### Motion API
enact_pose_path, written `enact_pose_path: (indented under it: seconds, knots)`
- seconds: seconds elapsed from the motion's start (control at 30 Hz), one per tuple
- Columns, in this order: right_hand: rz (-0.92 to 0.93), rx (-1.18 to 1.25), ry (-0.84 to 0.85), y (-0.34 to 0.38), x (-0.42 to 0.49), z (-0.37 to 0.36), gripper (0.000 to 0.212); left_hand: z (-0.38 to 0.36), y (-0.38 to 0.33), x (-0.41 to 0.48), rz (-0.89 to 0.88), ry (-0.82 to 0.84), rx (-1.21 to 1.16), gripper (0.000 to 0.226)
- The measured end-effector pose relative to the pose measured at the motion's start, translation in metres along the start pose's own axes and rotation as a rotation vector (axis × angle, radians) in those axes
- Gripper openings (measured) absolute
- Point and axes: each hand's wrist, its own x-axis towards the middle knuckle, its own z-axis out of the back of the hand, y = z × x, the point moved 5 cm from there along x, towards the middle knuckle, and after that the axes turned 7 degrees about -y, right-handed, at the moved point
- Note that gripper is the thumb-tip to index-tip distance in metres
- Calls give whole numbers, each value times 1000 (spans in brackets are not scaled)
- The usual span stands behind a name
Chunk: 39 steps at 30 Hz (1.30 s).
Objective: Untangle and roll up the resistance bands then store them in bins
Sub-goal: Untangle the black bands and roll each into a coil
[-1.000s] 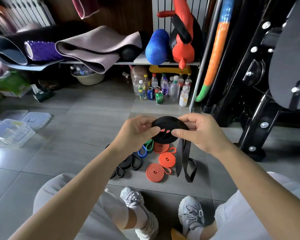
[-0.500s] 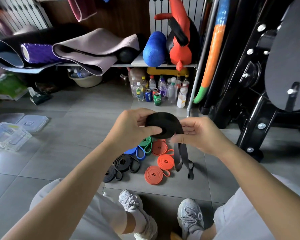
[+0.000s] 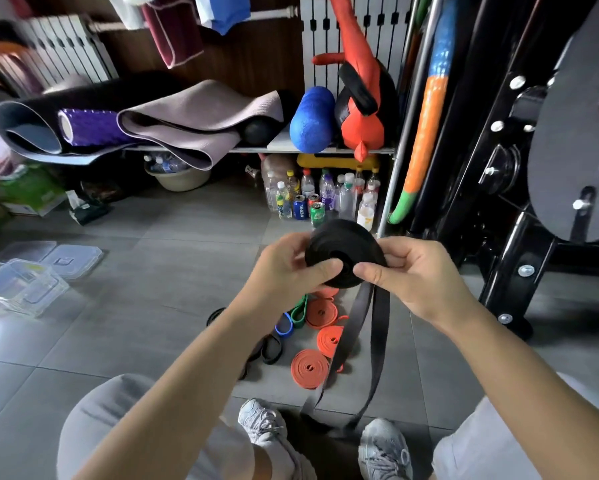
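Note:
A black resistance band, mostly wound into a flat coil, is held up in front of me. My left hand grips the coil's left side with the thumb at its centre. My right hand pinches the right side, thumb near the centre. The band's unrolled tail hangs down in a loop to the floor between my shoes. Below on the tiles lie rolled orange bands, a green band, a blue band and black bands.
Clear plastic bins and lids stand on the floor at the left. Bottles and cans crowd under a shelf holding mats and rollers. A black weight machine fills the right side. My shoes are at the bottom.
The coil has been raised a little and turned between both hands, and the view has tilted up. The hanging tail now swings lower, reaching between my shoes.

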Motion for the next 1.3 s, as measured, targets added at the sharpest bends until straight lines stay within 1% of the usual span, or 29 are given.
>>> enact_pose_path:
  seconds: [0.07, 0.1, 0.13, 0.17, 0.2, 0.23, 0.27, 0.3, 0.4, 0.53, 0.63, 0.73, 0.83, 0.9, 0.97, 1.0, 1.03, 1.07, 1.1, 1.13, 1.2, 1.23, 1.27, 1.3]
  knots:
    - [-47, -45, 69, -4, -2, -1, 27, 6, -18, 3, -209, 70, 365, 57]
    - [-66, -61, 111, -6, -4, -3, 26, 6, -26, 3, -274, 132, 513, 63]
    - [-77, -85, 145, -8, -6, -6, 23, 3, -30, 2, -314, 211, 659, 62]
    - [-77, -122, 161, -11, -8, -10, 24, 0, -31, 1, -346, 290, 811, 54]
    - [-71, -160, 163, -12, -10, -12, 27, -2, -31, 0, -370, 342, 940, 42]
    - [-63, -181, 157, -14, -11, -14, 29, -2, -30, -1, -380, 352, 1006, 32]
    - [-57, -173, 141, -14, -13, -16, 30, -1, -30, -2, -372, 332, 1005, 26]
    - [-56, -139, 119, -13, -13, -18, 30, 3, -28, -1, -343, 298, 951, 24]
    - [-59, -33, 63, -13, -15, -18, 31, 15, -23, -1, -243, 187, 658, 25]
    - [-71, -44, 49, -17, -18, -15, 37, 27, -18, -3, -214, 52, 384, 39]
    - [-34, -53, 37, -11, -16, -16, 34, 32, -16, -6, -169, -7, 117, 34]
    - [2, -6, 21, -1, -10, -19, 33, 30, -9, -10, -92, -34, -194, 32]
    - [47, 77, -6, 6, -5, -19, 34, 18, 5, -12, -2, -26, -509, 30]
    - [81, 94, -6, 9, -5, -19, 32, 8, 14, -14, 60, 1, -635, 28]
    - [88, 50, -11, 9, -5, -16, 30, 2, 22, -15, 121, 30, -658, 31]
    - [77, 21, -14, 8, -5, -14, 28, 3, 24, -14, 142, 36, -600, 31]
    - [63, -12, -8, 6, -5, -11, 27, 6, 22, -11, 127, 29, -452, 30]
    - [54, -56, 8, 3, -6, -9, 28, 13, 18, -8, 61, 8, -215, 29]
    - [48, -114, 32, 1, -6, -7, 30, 19, 10, -4, -46, -15, 67, 32]
    - [43, -174, 60, -1, -6, -7, 33, 22, 1, -1, -162, -11, 329, 39]
    - [24, -264, 97, -5, -6, -10, 35, 15, -14, 1, -329, 101, 747, 56]
    - [10, -296, 104, -7, -6, -13, 34, 9, -17, 0, -391, 169, 912, 59]
    - [0, -321, 105, -10, -7, -15, 31, 3, -19, -1, -450, 210, 1048, 55]
    - [-4, -332, 98, -12, -7, -17, 30, -1, -21, -3, -496, 219, 1132, 47]
